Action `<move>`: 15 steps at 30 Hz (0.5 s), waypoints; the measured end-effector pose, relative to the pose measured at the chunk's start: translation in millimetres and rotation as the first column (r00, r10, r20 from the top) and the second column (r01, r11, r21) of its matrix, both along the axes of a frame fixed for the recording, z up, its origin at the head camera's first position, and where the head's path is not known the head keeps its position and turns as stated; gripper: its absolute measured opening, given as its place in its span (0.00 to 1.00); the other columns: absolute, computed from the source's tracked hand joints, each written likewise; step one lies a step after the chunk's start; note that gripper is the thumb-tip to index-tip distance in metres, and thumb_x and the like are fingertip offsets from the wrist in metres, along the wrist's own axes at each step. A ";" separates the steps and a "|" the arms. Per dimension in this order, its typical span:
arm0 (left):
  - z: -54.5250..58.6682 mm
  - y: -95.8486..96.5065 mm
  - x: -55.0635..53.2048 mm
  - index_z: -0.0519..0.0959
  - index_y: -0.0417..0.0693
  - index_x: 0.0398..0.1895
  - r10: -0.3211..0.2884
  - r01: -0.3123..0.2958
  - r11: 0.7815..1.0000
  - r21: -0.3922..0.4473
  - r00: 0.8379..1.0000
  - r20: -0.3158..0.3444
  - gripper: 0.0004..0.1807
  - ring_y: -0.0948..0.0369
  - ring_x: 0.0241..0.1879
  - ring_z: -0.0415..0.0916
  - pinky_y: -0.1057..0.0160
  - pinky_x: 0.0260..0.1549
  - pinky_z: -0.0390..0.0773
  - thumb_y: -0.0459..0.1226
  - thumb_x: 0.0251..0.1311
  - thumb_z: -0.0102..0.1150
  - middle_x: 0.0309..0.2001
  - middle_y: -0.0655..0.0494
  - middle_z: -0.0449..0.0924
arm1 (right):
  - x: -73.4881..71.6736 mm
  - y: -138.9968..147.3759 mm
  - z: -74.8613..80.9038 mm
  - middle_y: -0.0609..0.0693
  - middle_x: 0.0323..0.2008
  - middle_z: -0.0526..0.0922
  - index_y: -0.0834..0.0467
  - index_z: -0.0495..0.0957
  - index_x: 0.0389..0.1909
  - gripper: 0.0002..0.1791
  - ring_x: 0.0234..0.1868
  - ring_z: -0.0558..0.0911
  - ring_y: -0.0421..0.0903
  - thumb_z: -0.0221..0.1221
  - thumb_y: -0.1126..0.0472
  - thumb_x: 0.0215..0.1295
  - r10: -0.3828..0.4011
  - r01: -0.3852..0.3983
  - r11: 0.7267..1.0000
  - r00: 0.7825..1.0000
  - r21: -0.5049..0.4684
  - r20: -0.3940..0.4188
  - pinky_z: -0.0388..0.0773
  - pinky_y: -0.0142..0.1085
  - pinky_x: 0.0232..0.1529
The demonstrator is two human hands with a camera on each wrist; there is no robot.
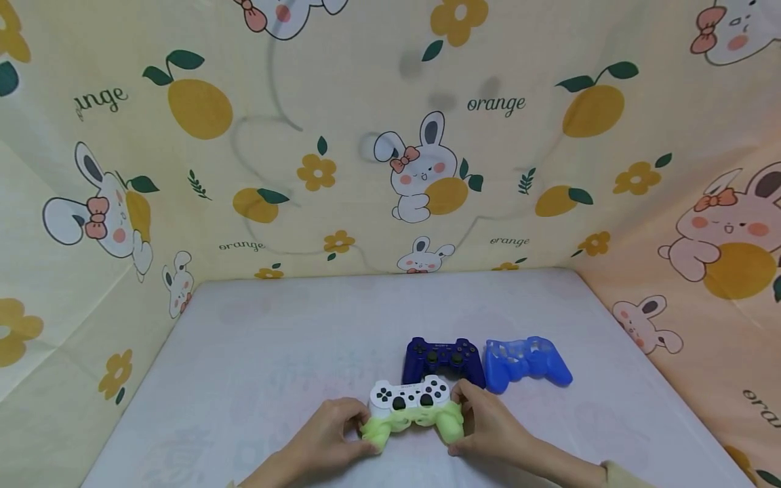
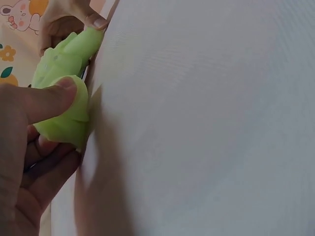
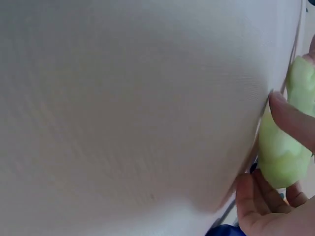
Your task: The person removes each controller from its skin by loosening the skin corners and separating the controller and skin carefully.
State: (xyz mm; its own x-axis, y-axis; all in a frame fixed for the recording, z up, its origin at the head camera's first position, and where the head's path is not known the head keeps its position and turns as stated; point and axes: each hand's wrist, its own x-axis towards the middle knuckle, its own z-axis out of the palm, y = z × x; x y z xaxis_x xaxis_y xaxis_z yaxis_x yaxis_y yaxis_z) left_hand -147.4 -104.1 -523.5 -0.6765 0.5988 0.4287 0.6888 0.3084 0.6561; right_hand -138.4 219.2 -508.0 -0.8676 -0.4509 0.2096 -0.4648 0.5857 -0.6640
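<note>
A white game controller (image 1: 407, 394) sits at the front of the table, its handles and lower part covered by a lime-green silicone sleeve (image 1: 450, 423). My left hand (image 1: 332, 434) grips the left handle, thumb on the near side and fingers beyond it. The right handle is held by my right hand (image 1: 491, 423) between thumb and fingers. In the left wrist view the green sleeve (image 2: 61, 110) bulges loosely under the left thumb. The right wrist view shows the sleeve (image 3: 283, 152) between the right thumb and fingers. The controller's upper face is bare white.
Just behind the white controller lies a dark blue controller (image 1: 444, 359). To its right is an empty blue silicone sleeve (image 1: 526, 362). The white table (image 1: 293, 332) is enclosed by cloth walls (image 1: 354, 88) printed with rabbits and oranges.
</note>
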 end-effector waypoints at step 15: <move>-1.4 0.8 -1.4 0.76 0.55 0.33 -0.032 0.027 0.998 0.054 0.996 0.089 0.14 0.65 0.30 0.75 0.66 0.31 0.78 0.37 0.49 0.76 0.31 0.67 0.76 | -3.4 2.9 -5.8 0.40 0.30 0.78 0.50 0.73 0.39 0.32 0.29 0.77 0.37 0.81 0.64 0.33 0.039 -0.048 0.994 0.995 -0.099 -0.093 0.79 0.32 0.28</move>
State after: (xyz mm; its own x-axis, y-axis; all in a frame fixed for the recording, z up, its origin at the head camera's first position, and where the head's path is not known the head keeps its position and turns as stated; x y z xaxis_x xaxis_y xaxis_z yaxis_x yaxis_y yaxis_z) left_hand -148.8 -103.3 -524.9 -0.6959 0.5976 0.3983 0.6347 0.2523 0.7304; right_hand -141.8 222.1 -513.8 -0.8230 -0.4599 0.3334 -0.5494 0.4956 -0.6727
